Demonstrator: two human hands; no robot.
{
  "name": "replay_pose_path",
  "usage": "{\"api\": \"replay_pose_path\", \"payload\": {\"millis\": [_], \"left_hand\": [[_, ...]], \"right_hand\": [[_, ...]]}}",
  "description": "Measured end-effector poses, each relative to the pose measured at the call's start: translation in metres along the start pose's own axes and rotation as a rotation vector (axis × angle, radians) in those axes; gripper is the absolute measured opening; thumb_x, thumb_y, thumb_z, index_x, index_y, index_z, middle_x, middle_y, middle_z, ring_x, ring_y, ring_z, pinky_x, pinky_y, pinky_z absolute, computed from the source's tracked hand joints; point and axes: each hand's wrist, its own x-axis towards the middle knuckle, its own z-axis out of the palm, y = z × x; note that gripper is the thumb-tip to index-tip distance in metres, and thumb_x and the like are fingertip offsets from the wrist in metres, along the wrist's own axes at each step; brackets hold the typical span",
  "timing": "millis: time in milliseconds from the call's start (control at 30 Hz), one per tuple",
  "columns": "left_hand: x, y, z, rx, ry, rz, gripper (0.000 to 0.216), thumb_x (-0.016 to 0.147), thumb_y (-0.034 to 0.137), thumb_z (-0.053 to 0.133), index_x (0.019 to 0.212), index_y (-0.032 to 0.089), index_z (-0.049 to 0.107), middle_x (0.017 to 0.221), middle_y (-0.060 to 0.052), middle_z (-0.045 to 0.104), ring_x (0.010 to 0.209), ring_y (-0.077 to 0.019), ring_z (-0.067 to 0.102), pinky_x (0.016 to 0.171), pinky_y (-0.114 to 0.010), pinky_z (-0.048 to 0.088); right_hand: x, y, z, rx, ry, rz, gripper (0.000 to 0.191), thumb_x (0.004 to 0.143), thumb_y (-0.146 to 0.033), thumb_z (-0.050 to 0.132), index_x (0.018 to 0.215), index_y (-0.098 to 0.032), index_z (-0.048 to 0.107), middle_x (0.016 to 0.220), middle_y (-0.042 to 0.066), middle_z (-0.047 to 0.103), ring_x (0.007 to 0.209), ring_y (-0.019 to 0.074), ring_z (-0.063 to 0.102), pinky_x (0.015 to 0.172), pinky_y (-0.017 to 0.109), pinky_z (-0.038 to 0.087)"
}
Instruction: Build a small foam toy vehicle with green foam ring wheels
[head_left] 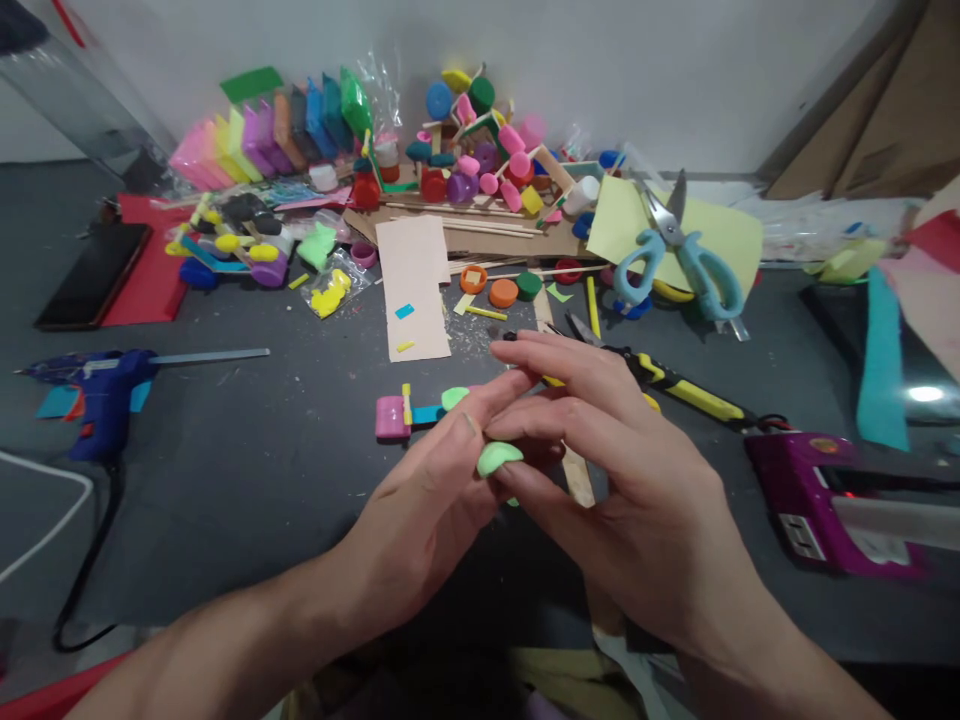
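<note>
Pinched between both hands at the front centre is a small rounded piece of light green modelling clay. My left hand is closed, its thumb and fingers against the clay from the left. From the right, my right hand closes on the same piece with thumb and fingertips. Just behind the hands lies a small craft model with a pink cap, a blue strip and a light green clay blob; my fingers hide its right part.
A blue glue gun lies at left, by a phone. Scissors, a yellow-black cutter and a purple power strip are at right. Clay packets and bottle-cap models line the wall behind pink card.
</note>
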Motion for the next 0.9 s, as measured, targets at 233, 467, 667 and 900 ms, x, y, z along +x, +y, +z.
{"api": "replay_pose_path", "payload": {"millis": [233, 467, 667, 900], "left_hand": [[-0.004, -0.004, -0.006, 0.073, -0.024, 0.048, 0.054, 0.099, 0.053, 0.052, 0.145, 0.025, 0.054, 0.155, -0.009, 0.051, 0.148, -0.0293, 0.039, 0.119, -0.042, 0.032], [0.002, 0.001, 0.0, 0.041, 0.14, 0.007, 0.03, 0.095, 0.045, 0.062, 0.112, 0.023, 0.074, 0.132, -0.005, 0.07, 0.132, -0.0262, 0.057, 0.106, -0.035, 0.045], [0.001, -0.002, -0.001, 0.03, 0.024, -0.04, 0.05, 0.096, 0.056, 0.054, 0.129, 0.022, 0.067, 0.137, -0.01, 0.066, 0.136, -0.0313, 0.052, 0.114, -0.045, 0.037], [-0.004, -0.008, -0.008, 0.088, -0.052, 0.04, 0.038, 0.104, 0.044, 0.045, 0.131, 0.029, 0.067, 0.143, -0.004, 0.063, 0.14, -0.026, 0.049, 0.117, -0.041, 0.035]], "right_hand": [[0.0, 0.0, 0.001, -0.022, 0.058, -0.057, 0.008, 0.089, -0.015, 0.063, 0.093, -0.022, 0.065, 0.134, 0.014, 0.064, 0.135, 0.0285, 0.054, 0.112, 0.053, 0.045], [-0.001, -0.001, 0.0, -0.051, 0.093, -0.035, 0.016, 0.087, -0.01, 0.061, 0.095, -0.024, 0.065, 0.136, 0.013, 0.063, 0.138, 0.0283, 0.05, 0.115, 0.055, 0.041], [0.001, 0.0, 0.0, -0.048, 0.066, -0.047, 0.016, 0.086, -0.012, 0.064, 0.096, -0.025, 0.063, 0.137, 0.012, 0.063, 0.14, 0.0314, 0.049, 0.114, 0.059, 0.041], [0.0, -0.001, 0.002, -0.021, 0.057, 0.004, 0.015, 0.086, -0.011, 0.063, 0.091, -0.024, 0.062, 0.137, 0.011, 0.063, 0.141, 0.0275, 0.046, 0.116, 0.054, 0.04]]}}
